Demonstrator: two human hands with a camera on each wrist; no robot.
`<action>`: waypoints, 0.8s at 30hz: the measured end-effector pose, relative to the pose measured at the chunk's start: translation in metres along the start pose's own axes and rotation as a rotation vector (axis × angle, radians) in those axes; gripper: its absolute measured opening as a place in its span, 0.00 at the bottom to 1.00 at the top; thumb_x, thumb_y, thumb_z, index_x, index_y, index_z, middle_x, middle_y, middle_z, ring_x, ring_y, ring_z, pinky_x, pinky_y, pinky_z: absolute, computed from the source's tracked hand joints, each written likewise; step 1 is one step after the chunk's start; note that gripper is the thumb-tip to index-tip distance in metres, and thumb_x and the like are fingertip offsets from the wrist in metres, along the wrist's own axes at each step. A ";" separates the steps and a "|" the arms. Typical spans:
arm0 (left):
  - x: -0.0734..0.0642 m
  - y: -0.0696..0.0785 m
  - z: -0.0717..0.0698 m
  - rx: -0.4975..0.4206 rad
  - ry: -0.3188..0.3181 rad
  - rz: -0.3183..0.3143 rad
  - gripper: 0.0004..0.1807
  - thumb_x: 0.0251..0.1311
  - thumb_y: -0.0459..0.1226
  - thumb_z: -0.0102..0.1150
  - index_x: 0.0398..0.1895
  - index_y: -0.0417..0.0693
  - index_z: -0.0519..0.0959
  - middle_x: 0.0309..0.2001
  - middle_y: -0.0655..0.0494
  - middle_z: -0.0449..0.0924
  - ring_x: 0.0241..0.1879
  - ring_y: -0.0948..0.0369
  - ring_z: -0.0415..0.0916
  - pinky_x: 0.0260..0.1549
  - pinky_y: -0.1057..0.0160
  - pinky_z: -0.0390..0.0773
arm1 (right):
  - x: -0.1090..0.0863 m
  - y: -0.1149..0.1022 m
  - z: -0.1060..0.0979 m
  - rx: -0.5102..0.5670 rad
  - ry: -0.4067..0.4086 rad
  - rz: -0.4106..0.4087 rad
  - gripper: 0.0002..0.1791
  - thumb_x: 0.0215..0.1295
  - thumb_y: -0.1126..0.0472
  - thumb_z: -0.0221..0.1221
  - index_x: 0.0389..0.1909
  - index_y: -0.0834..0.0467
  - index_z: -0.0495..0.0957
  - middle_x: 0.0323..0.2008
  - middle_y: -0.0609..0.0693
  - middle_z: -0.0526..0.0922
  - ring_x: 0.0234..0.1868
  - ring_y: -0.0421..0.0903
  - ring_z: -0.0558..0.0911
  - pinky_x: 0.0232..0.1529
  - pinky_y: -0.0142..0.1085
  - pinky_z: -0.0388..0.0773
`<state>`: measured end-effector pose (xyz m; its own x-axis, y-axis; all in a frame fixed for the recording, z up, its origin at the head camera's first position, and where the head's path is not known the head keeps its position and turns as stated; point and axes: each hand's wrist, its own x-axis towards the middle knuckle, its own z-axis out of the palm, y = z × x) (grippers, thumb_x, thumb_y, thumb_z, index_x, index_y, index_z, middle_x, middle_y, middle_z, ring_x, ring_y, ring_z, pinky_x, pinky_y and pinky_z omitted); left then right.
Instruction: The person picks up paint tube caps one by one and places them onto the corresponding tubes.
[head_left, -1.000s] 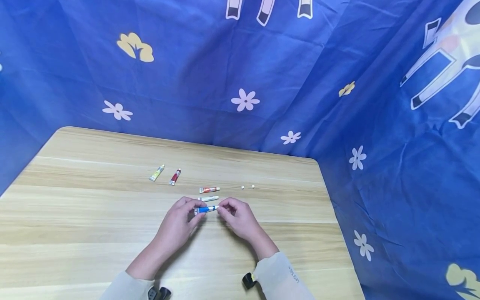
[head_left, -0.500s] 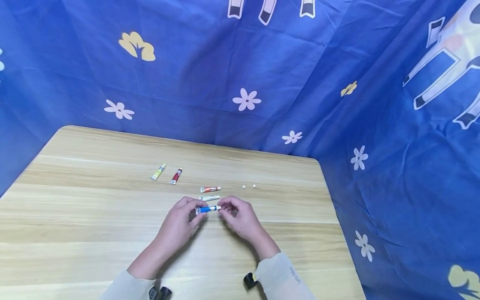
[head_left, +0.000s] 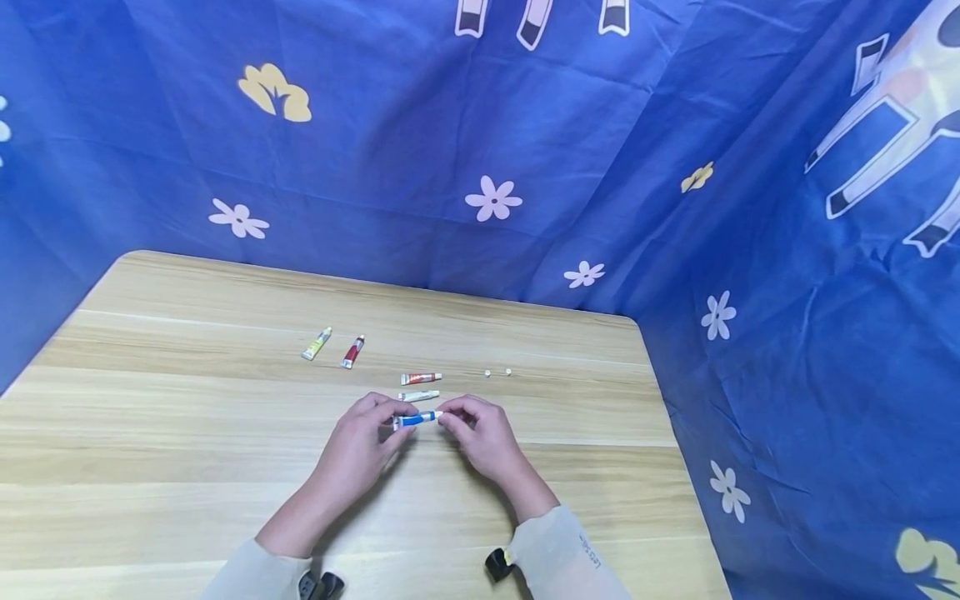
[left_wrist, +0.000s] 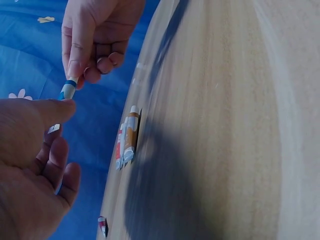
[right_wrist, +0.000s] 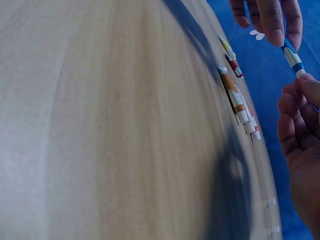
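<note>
A small blue paint tube (head_left: 417, 419) is held level between both hands just above the table. My left hand (head_left: 362, 437) pinches its body between thumb and fingers, with the crimped end to the left. My right hand (head_left: 483, 433) pinches its white cap end, partly covered by the fingertips. In the left wrist view, the tube's white and blue neck (left_wrist: 69, 89) shows between the two hands. Just beyond lie a pale tube (head_left: 418, 396) and a red-orange tube (head_left: 422, 378). A brown-labelled tube (right_wrist: 230, 89) lies beside them in the right wrist view.
Farther back left lie a yellow tube (head_left: 317, 343) and a dark red tube (head_left: 352, 352). Two small white pieces, cap-like, sit to the right, one white piece (head_left: 487, 373) beside the other (head_left: 508, 372). Blue patterned cloth (head_left: 420, 167) hangs behind the wooden table (head_left: 187, 400).
Both hands keep their grip on the blue tube in nearly the same place. The right fingers shift slightly at the cap end. The other tubes have not moved on the table.
</note>
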<state>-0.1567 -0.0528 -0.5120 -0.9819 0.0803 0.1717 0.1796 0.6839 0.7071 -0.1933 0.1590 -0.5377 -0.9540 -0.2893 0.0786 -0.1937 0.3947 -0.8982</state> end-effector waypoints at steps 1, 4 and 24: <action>0.000 0.000 0.000 0.001 0.001 0.002 0.12 0.62 0.33 0.78 0.48 0.52 0.90 0.42 0.56 0.84 0.39 0.61 0.80 0.44 0.57 0.84 | 0.000 0.001 0.000 0.018 -0.005 0.009 0.07 0.74 0.60 0.68 0.46 0.58 0.89 0.37 0.54 0.90 0.34 0.47 0.86 0.37 0.26 0.82; -0.001 0.000 0.000 0.000 0.004 0.007 0.12 0.61 0.33 0.78 0.47 0.52 0.90 0.39 0.58 0.82 0.38 0.61 0.80 0.43 0.59 0.84 | -0.001 0.003 0.001 0.055 -0.025 0.029 0.08 0.75 0.59 0.67 0.47 0.59 0.88 0.35 0.57 0.90 0.35 0.54 0.87 0.37 0.26 0.81; -0.002 -0.001 0.004 0.184 0.032 0.163 0.19 0.56 0.35 0.82 0.52 0.49 0.88 0.36 0.58 0.83 0.37 0.61 0.77 0.42 0.55 0.82 | -0.005 0.017 0.006 0.166 -0.055 0.119 0.10 0.75 0.60 0.67 0.43 0.64 0.88 0.33 0.68 0.85 0.27 0.32 0.76 0.32 0.24 0.73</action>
<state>-0.1549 -0.0505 -0.5161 -0.9377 0.1794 0.2975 0.3189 0.7842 0.5323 -0.1902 0.1622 -0.5559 -0.9532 -0.2978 -0.0522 -0.0355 0.2817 -0.9589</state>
